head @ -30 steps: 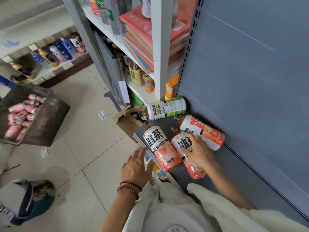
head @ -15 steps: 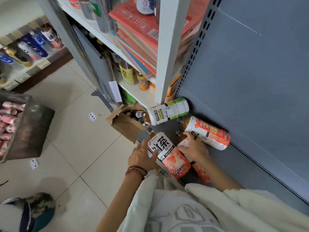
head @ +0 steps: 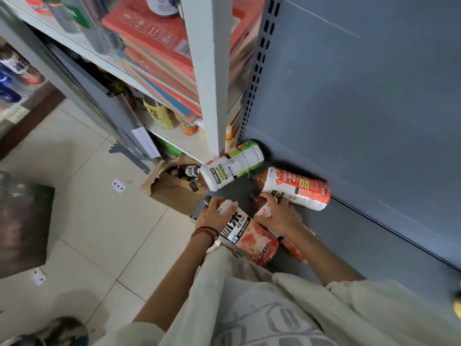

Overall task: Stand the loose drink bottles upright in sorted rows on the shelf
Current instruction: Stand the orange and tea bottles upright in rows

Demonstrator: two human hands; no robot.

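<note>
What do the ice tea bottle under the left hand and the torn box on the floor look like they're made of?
Ice tea bottle: probably clear plastic in a glossy printed sleeve; brown drink shows near the neck. Torn box: matte brown cardboard, judging by its ragged, bent flaps.

pink-and-white ice tea bottle (head: 249, 236), green-and-white bottle (head: 233, 167), grey shelf (head: 349, 233)

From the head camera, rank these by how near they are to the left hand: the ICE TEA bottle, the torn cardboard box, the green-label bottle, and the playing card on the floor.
1. ICE TEA bottle: under the left hand, whose fingers are on its top end.
2. Torn cardboard box: on the floor just beyond the hand.
3. Green-label bottle: lying on the shelf base, past the box's near edge.
4. Playing card: on the floor tiles, well out to the left.
</note>
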